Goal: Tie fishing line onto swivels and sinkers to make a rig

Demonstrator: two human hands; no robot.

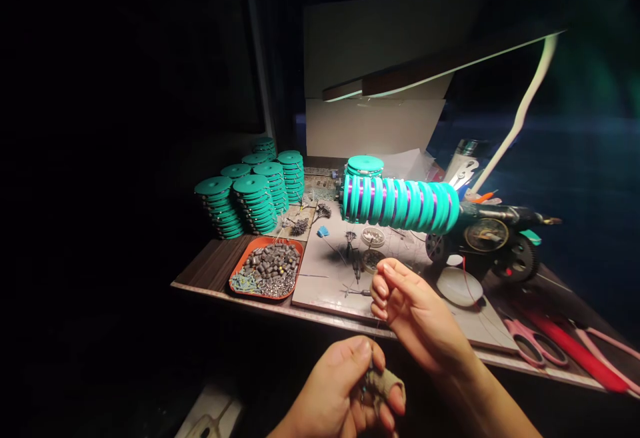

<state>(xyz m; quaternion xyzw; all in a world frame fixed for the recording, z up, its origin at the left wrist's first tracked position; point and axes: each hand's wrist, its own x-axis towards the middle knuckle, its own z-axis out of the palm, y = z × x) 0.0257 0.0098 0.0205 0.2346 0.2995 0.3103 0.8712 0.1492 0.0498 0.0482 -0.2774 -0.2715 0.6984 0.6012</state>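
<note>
Beige cloth-like roll [386,383], likely soft, best gripped mid-length, sits in curled left hand [345,383]; right hand [417,308], before round turquoise spools [400,203], pinches, contents unclear.

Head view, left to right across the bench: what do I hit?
Leftmost stack of teal discs → orange tray → small blue piece → right hand → pink-handled scissors → pink-handled tool. Left hand skipped: overlaps neighbors.

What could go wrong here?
The left hand seems to pinch a small thing in front of the table, so it might drop. The tray sits near the front edge; a bump could spill its little bits. The tall spool stacks might topple if knocked.
</note>
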